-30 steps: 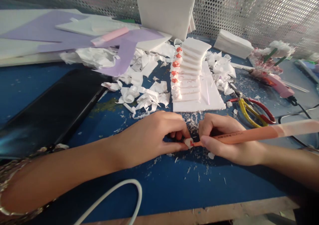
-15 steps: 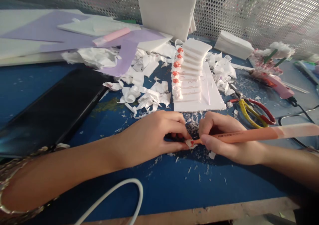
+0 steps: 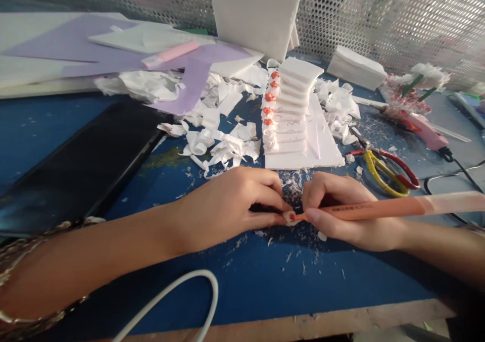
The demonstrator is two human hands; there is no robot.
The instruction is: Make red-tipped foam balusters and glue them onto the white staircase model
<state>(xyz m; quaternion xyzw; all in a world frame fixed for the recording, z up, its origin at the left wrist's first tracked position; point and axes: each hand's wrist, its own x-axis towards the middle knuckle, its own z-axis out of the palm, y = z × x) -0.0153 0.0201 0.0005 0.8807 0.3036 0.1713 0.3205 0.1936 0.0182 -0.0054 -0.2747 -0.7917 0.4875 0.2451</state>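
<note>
My left hand (image 3: 231, 205) rests on the blue table and pinches a small white paper roll (image 3: 290, 217) between thumb and forefinger. Its fingers are closed. My right hand (image 3: 341, 210) grips an orange marker pen (image 3: 386, 208) that lies almost level, with its red tip touching the roll. A red patch shows on the roll. Just behind both hands stands a white foam staircase model (image 3: 299, 125) with small red-topped rolls along its left side.
Paper scraps (image 3: 215, 145) litter the blue table (image 3: 265, 281). A black tablet (image 3: 79, 165) lies at left, a white cable (image 3: 182, 291) near the front edge. Yellow-and-red scissors (image 3: 386, 167) and a pink glue gun (image 3: 420, 127) lie at right. Foam and lilac sheets (image 3: 76, 44) are stacked behind.
Both hands stay almost in place. The pen tip has shifted slightly on the small roll.
</note>
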